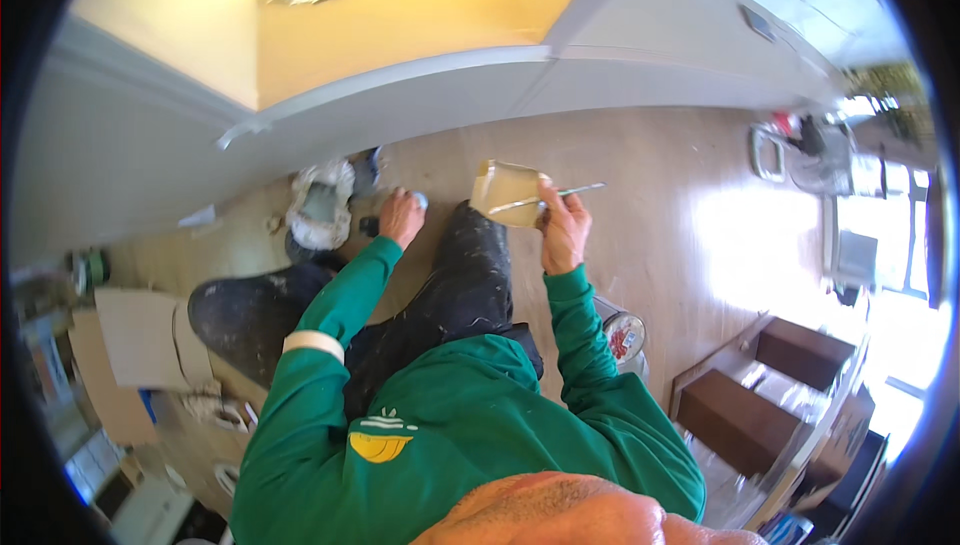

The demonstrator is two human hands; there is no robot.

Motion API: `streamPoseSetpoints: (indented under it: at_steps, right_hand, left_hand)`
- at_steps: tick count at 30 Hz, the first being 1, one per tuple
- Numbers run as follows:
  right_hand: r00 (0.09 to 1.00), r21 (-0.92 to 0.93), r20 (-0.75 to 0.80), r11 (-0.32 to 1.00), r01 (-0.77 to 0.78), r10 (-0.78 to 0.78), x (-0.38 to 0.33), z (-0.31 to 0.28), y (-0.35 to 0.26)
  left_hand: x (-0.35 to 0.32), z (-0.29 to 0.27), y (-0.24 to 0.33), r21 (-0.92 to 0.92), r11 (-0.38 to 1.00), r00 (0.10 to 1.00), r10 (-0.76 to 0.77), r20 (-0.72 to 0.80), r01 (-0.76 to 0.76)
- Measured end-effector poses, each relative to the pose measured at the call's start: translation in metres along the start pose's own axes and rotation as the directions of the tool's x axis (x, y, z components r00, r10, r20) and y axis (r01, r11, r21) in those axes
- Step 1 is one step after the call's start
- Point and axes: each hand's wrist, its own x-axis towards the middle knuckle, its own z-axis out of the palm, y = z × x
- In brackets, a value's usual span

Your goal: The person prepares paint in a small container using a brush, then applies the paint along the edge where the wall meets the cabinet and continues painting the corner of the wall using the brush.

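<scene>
Person sits/kneels on a wood floor (660, 175), seen from above, green sweatshirt, dark paint-flecked trousers (470, 275).

Right hand (563, 230) is raised in front of the body, fingers closed round two things at once: a cream-coloured flat board (506, 190) w/ pale filler on it, held tilted, and a thin metal blade tool (560, 195) lying across the board's lower edge, its tip sticking out to the right past the fingers. Board sits just above the right knee, off the floor.

Left hand (401, 217) is stretched fwd & down near the floor, fingers curled over a small dark object (368, 227); something pale blue shows just behind the knuckles, can't tell what it is. Whether the hand grips the dark thing or only rests on it – can't tell.

Just left of that hand: a shoe (318, 213) smeared w/ white, close to the grey skirting & wall (400, 105). Above that, yellow wall w/ bright light glare.

Round tin (624, 335) w/ red & white top sits on the floor beside the right elbow. Brown boxes/drawers (770, 385) lie further right, well apart. Cardboard sheets (130, 340) lie on the floor at far left. Window glare at right edge, sun patch on floor.
</scene>
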Motion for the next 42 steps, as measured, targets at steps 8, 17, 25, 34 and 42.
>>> streamPoseSetpoints:
  at_steps: [8, 17, 25, 34, 42]
  right_hand:
    - [0.999, -0.073, 0.033, 0.997, 0.030, -0.028, -0.004, 0.009, -0.023]
    - [0.999, -0.020, 0.038, 0.999, 0.027, -0.026, -0.018, 0.003, -0.031]
    - [0.999, -0.029, 0.023, 0.999, 0.037, -0.037, -0.014, 0.004, -0.026]
    - [0.994, -0.052, 0.098, 0.997, 0.057, -0.052, -0.049, 0.023, -0.055]
    - [0.969, -0.074, 0.239, 0.993, 0.088, -0.068, -0.080, 0.073, -0.046]
  left_hand:
    - [0.013, 0.007, -0.004, -0.178, 0.983, 0.999, -0.037, 0.034, 0.043]
    - [0.004, -0.005, 0.007, -0.010, 0.999, 0.998, 0.036, 0.044, -0.035]
    - [0.002, -0.006, -0.018, -0.110, 0.993, 0.994, 0.030, -0.107, -0.042]
    - [-0.011, -0.200, 0.044, -0.912, 0.382, 0.942, 0.226, 0.247, 0.147]
    - [-0.058, -0.285, 0.089, -0.940, 0.292, 0.910, 0.411, -0.043, -0.176]
